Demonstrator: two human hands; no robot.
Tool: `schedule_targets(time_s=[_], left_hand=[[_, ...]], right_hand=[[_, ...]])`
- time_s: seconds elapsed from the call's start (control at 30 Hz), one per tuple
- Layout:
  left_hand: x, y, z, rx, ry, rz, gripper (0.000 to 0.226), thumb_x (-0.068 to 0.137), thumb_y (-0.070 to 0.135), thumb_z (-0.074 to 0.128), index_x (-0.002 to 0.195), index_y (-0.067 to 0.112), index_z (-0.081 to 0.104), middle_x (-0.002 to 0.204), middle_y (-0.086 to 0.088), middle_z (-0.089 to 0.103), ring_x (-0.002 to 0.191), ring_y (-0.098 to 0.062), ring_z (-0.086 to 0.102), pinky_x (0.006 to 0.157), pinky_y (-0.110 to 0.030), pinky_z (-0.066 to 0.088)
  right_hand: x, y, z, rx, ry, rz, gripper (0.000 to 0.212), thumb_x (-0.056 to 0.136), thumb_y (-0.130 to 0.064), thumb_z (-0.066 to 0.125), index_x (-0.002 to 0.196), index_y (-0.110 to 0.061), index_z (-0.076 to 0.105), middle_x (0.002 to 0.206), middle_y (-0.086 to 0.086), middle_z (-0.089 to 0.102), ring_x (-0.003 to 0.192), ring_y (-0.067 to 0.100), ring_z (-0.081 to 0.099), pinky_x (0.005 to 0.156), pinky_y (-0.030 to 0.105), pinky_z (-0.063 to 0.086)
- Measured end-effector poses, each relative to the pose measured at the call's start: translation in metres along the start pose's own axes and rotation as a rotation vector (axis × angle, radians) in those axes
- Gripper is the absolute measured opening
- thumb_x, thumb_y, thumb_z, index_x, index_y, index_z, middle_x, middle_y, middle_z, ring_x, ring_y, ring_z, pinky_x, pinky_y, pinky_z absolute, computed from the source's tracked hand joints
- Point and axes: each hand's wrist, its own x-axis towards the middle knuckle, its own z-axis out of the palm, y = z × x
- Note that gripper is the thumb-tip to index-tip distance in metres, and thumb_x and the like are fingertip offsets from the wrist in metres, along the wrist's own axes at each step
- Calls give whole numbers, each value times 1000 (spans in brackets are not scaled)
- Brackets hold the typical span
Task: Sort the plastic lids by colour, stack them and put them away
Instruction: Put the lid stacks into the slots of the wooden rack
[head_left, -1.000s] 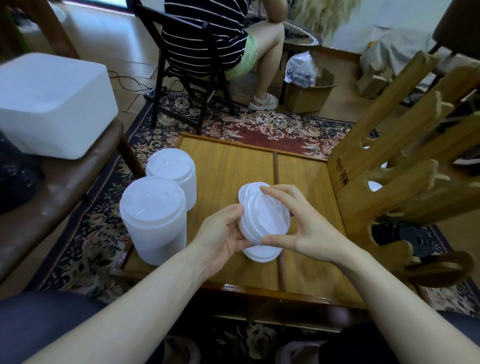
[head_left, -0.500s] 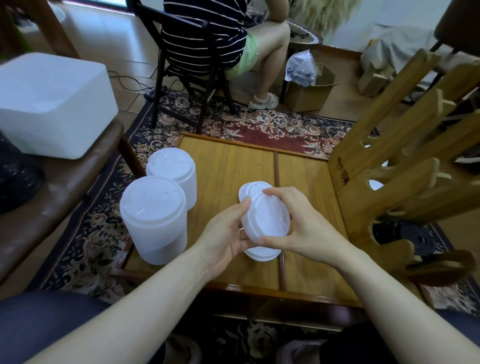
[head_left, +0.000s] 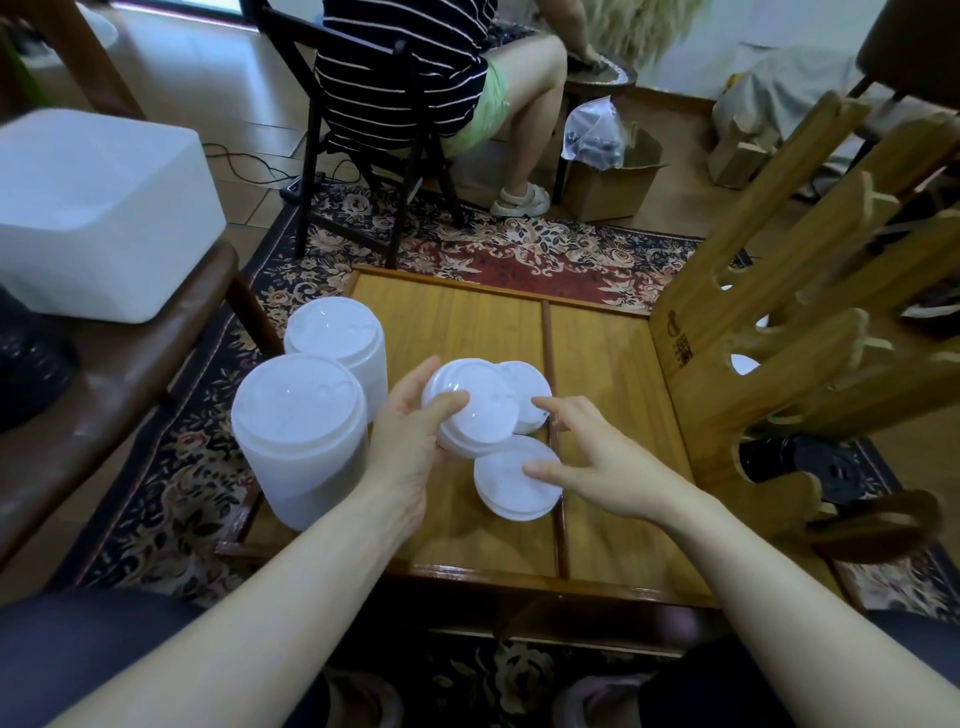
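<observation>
My left hand (head_left: 410, 441) grips a short stack of white plastic lids (head_left: 475, 410) above the low wooden table (head_left: 613, 415), thumb on top and fingers under the far rim. My right hand (head_left: 587, 457) hovers just right of it, fingers spread and loosely bent, holding nothing. Under the right hand a white lid (head_left: 511, 486) lies flat on the table. Another white lid (head_left: 530, 389) lies behind the held stack. Two tall stacks of white lids stand at the table's left edge, the near stack (head_left: 298, 441) and the far stack (head_left: 340, 351).
A wooden rack (head_left: 789, 332) leans over the table's right side, with black lids (head_left: 810, 462) beneath it. A white foam box (head_left: 98, 208) sits on a brown bench at left. A person sits on a dark chair (head_left: 363, 130) beyond the table, beside a cardboard box (head_left: 608, 182).
My right hand has let go of the lid stack and drawn back to the right. The left hand now holds the stack alone and has moved it left, uncovering the lids on the table.
</observation>
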Motion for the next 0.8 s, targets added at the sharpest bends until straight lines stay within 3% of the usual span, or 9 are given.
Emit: schedule_targets(time_s=[0.13,0.27,0.33,0.47,0.6,0.7,0.8], left_hand=[[1,2,-2,-22,54,3,51,89,6,65,135,25,54,131,-2,62,118,-23,60,90,-39,54],[1,1,-2,19,44,14,46,89,6,65,125,34,58,134,1,61,122,-23,58,100,-44,50],[1,2,-1,21,24,-8,45,89,6,64,124,35,59,132,1,62,121,-23,59,95,-41,52],[0,0,-2,24,1,-32,40,90,5,63,112,38,63,130,0,63,119,-24,60,93,-45,54],[1,0,-1,42,7,-31,39,90,5,63,107,40,64,133,0,62,122,-25,57,100,-51,51],[1,-1,-1,46,13,-36,38,89,6,64,107,41,64,134,0,62,122,-25,57,95,-45,53],[1,-2,-1,49,15,-38,39,90,7,63,110,40,63,134,0,62,121,-25,58,89,-44,54]], right_hand=[[2,2,14,-132,-64,-25,92,77,-56,73,151,-35,23,149,-12,29,135,10,33,105,36,39],[4,0,23,-185,-79,-55,100,74,-54,76,153,-35,17,153,-11,26,140,12,25,110,37,35],[4,-1,21,-162,-90,-52,97,75,-50,77,152,-38,18,153,-11,27,139,11,26,110,36,36],[3,0,8,-41,-112,10,76,80,-43,76,145,-34,38,144,-13,34,132,7,33,108,31,35],[1,1,-11,115,52,16,12,89,-25,67,100,-28,71,113,-10,61,101,2,57,92,24,46],[1,3,-14,109,42,28,9,86,-27,72,94,-29,73,105,-8,66,100,2,57,89,25,48],[1,3,-7,0,-39,1,34,79,-35,78,111,-33,68,119,-11,58,115,4,46,94,23,39]])
